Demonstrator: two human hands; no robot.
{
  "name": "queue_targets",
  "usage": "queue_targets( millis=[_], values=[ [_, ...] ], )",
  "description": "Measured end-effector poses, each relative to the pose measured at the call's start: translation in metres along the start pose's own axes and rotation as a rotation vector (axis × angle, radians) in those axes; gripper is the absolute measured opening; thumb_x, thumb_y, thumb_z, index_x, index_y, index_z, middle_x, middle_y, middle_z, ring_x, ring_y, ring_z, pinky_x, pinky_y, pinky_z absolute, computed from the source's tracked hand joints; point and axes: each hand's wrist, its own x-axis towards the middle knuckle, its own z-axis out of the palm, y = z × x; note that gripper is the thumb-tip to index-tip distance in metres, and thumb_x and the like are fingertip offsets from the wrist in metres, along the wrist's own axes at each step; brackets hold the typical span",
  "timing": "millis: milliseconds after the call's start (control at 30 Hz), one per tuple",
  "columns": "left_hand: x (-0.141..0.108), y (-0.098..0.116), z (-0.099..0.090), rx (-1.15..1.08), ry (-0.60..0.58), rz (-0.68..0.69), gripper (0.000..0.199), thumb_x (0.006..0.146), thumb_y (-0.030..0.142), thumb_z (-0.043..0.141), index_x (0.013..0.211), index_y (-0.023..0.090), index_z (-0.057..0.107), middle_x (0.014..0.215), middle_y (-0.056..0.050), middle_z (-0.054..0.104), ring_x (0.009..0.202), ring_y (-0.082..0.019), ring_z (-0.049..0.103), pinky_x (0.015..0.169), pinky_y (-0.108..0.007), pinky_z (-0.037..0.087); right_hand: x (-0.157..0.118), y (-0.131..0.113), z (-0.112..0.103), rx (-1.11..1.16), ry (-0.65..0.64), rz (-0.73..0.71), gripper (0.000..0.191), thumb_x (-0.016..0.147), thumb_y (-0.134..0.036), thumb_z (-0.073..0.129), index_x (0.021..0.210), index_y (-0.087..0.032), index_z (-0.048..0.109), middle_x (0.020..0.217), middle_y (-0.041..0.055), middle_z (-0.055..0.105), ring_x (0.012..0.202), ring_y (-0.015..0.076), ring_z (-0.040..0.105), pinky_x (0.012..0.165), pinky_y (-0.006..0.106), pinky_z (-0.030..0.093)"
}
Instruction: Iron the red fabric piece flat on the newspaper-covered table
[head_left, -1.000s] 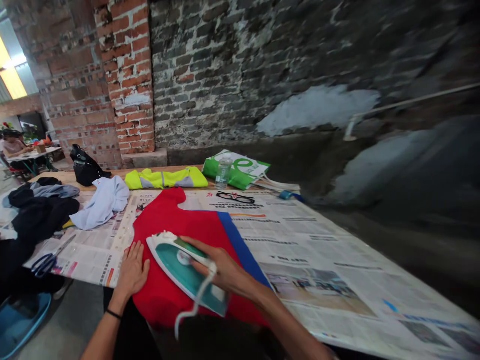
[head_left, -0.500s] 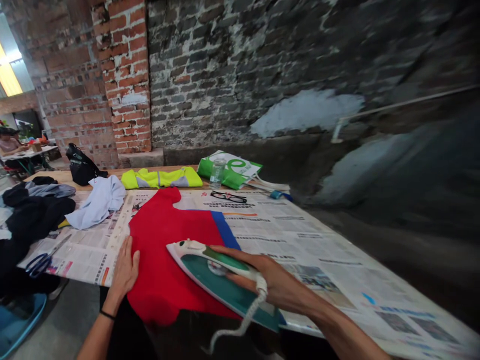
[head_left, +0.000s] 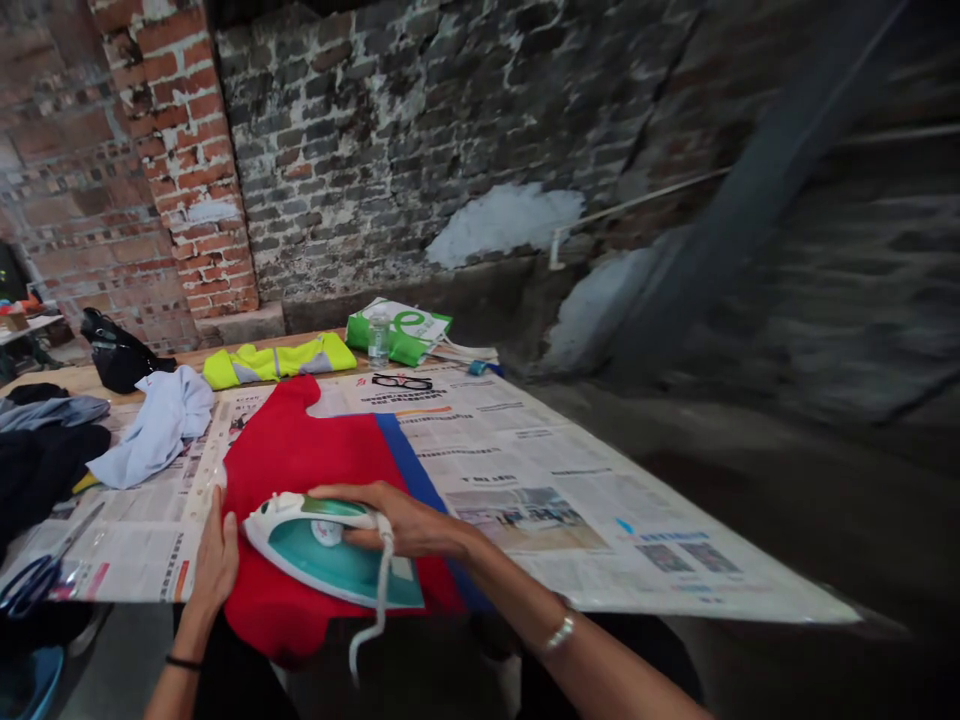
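A red garment piece [head_left: 337, 450] with a blue band [head_left: 411, 455] along its right side lies flat, its lower edge hanging over the table's front. My right hand [head_left: 405, 520] is wrapped round the handle of a green and white clothes iron [head_left: 337, 550], whose tip points left. The soleplate rests on the red cloth, and a white cord [head_left: 384, 590] hangs from the iron's rear. At the cloth's left edge my left hand [head_left: 215, 550] lies with its fingers stretched out, close to the iron's tip.
Newspaper covers the table [head_left: 525, 450]. Scissors [head_left: 45, 575], a pale blue cloth [head_left: 161, 425] and dark clothes [head_left: 52, 460] are at left. Behind lie a yellow vest [head_left: 277, 362], a bottle [head_left: 379, 340], a green-white bag [head_left: 412, 330] and glasses [head_left: 403, 382]. A brick wall [head_left: 360, 140] stands beyond.
The iron has moved left and now sits flatter on the red cloth, with my right hand still round its handle. My view has turned to the right. My left hand stays by the cloth's edge.
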Motion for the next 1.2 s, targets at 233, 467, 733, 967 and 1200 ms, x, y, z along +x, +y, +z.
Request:
queue_targets(
  millis=[233, 467, 733, 967, 1200],
  values=[
    [-0.001, 0.018, 0.011, 0.325, -0.038, 0.228, 0.056, 0.099, 0.039, 0.044, 0.148, 0.013, 0.049, 0.158, -0.02, 0.045, 0.151, -0.034, 0.035, 0.125, -0.06, 0.026, -0.069, 0.015, -0.015, -0.327, 0.448, 0.308, 0.059, 0.091, -0.037, 0.052, 0.149, -0.024, 0.052, 0.131, 0.0088, 0.071, 0.112, 0.0276, 0.07, 0.095, 0.038, 0.053],
    [-0.03, 0.09, 0.054, 0.351, -0.375, 0.419, 0.048, 0.104, 0.043, 0.041, 0.149, 0.027, 0.051, 0.163, -0.007, 0.04, 0.154, -0.028, 0.03, 0.124, -0.059, 0.027, -0.012, 0.033, -0.021, -0.613, 0.617, 0.715, 0.058, 0.097, -0.033, 0.048, 0.154, -0.025, 0.045, 0.108, 0.0106, 0.078, 0.1, 0.031, 0.074, 0.082, 0.037, 0.053],
    [-0.037, 0.093, 0.066, 0.425, -0.443, 0.395, 0.057, 0.103, 0.049, 0.043, 0.154, 0.023, 0.045, 0.165, -0.01, 0.035, 0.155, -0.031, 0.026, 0.125, -0.062, 0.024, 0.076, 0.045, -0.063, -0.592, 0.596, 0.753, 0.064, 0.095, -0.026, 0.052, 0.157, -0.022, 0.04, 0.115, 0.0143, 0.075, 0.107, 0.0294, 0.071, 0.085, 0.035, 0.051],
    [-0.038, 0.098, 0.065, 0.421, -0.465, 0.378, 0.058, 0.102, 0.046, 0.045, 0.155, 0.024, 0.042, 0.166, -0.009, 0.033, 0.155, -0.031, 0.025, 0.125, -0.061, 0.024, 0.008, 0.038, -0.031, -0.532, 0.547, 0.602, 0.058, 0.095, -0.032, 0.052, 0.152, -0.023, 0.047, 0.115, 0.0094, 0.076, 0.101, 0.0259, 0.073, 0.086, 0.033, 0.054],
    [-0.041, 0.101, 0.066, 0.406, -0.462, 0.372, 0.06, 0.102, 0.05, 0.045, 0.155, 0.022, 0.043, 0.166, -0.01, 0.033, 0.155, -0.031, 0.025, 0.126, -0.061, 0.022, -0.07, 0.036, 0.014, -0.437, 0.619, 0.365, 0.057, 0.092, -0.036, 0.051, 0.147, -0.024, 0.054, 0.114, 0.008, 0.078, 0.098, 0.0275, 0.076, 0.084, 0.035, 0.059]
  ],
)
